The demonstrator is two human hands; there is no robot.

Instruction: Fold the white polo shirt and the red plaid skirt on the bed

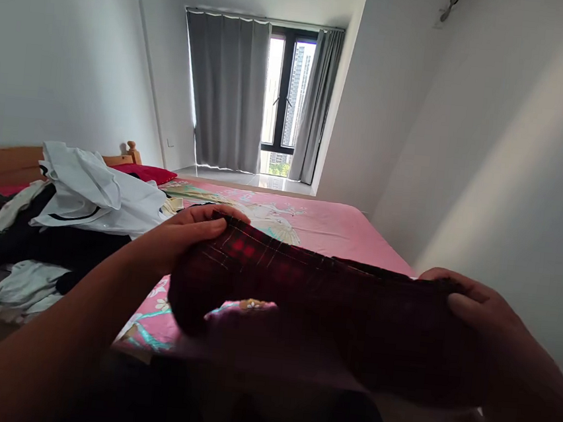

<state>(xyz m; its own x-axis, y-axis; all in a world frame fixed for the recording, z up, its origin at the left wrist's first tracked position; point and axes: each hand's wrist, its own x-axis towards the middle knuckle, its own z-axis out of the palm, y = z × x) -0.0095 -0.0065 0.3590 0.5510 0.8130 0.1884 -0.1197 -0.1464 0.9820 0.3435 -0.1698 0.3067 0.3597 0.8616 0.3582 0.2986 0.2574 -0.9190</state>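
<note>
A dark red plaid garment (pixel 285 271) is stretched sideways in front of me, above the bed. My left hand (pixel 195 229) pinches its upper left corner, thumb on top. At the upper right end my right hand (pixel 472 302) grips the edge, fingers closed over the cloth. The top edge between the hands runs nearly straight, sloping slightly down to the right. Below it the cloth sags, and its lower right part lies in deep shadow. Through a gap under the left half the bed cover shows. Whether it is shorts, trousers or a skirt I cannot tell.
A bed with a pink flowered sheet (pixel 340 223) spreads ahead. On its left side lies a heap of clothes, with a white garment (pixel 104 187) on top and a pale cloth (pixel 25 282) nearer. Beyond are a wooden headboard (pixel 7 161), a red pillow (pixel 150 173) and grey curtains (pixel 228 93).
</note>
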